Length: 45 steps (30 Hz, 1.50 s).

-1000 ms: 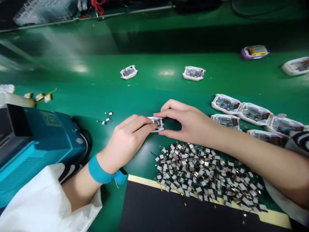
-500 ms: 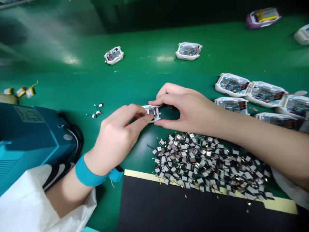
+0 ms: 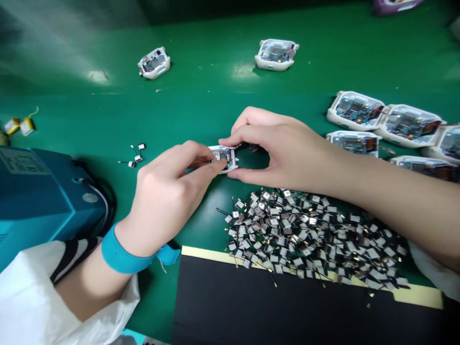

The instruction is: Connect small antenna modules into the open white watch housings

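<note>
Both hands meet on a small white device casing with a circuit board showing inside, resting on the green table. My left hand pinches its left side with thumb and forefinger; a blue strap circles that wrist. My right hand curls round the casing's right end, fingers closed on it. Just in front of my right hand lies a heap of small square parts with thin wires.
A blue machine stands at the left. Open white casings lie at the right and two more farther back. A black mat covers the near edge. Loose small parts and yellow pieces lie left.
The view has tilted down, so everything sits higher in frame. Both hands stay on the casing with only small finger shifts.
</note>
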{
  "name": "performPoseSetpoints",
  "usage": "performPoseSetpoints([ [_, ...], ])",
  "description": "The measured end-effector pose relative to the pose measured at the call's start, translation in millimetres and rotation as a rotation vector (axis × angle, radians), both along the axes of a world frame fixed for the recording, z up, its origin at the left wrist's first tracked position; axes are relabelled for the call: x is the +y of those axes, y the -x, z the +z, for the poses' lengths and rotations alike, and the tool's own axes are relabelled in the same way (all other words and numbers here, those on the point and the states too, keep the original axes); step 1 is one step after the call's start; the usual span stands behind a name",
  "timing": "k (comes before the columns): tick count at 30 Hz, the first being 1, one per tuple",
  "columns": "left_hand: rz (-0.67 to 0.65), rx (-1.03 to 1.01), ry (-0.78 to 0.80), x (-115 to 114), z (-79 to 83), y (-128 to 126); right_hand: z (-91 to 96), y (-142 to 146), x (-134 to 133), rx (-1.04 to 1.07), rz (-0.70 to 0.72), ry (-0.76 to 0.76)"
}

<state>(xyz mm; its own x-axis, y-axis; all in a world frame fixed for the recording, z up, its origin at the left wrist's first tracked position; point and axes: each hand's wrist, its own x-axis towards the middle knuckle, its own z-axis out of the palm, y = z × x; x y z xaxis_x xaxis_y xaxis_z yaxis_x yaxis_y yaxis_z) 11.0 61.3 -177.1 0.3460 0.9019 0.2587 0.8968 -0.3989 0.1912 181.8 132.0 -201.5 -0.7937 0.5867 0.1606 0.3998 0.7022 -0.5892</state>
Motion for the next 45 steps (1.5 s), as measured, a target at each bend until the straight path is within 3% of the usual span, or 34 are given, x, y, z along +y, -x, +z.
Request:
performPoseSetpoints([
  [19,-0.044,0.122,-0.024,-0.3,1.1,1.1,-1.4,0.3,0.5,0.022,-0.004,-0.015],
  [40,-0.085,0.129,-0.079,0.6,0.4,1.5,-0.1,0.4,0.5,-0.005,-0.012,-0.012],
  [45,-0.054,0.115,-0.03,0.4,1.5,1.1,0.1,0.2,0.5,-0.006,-0.012,-0.017],
])
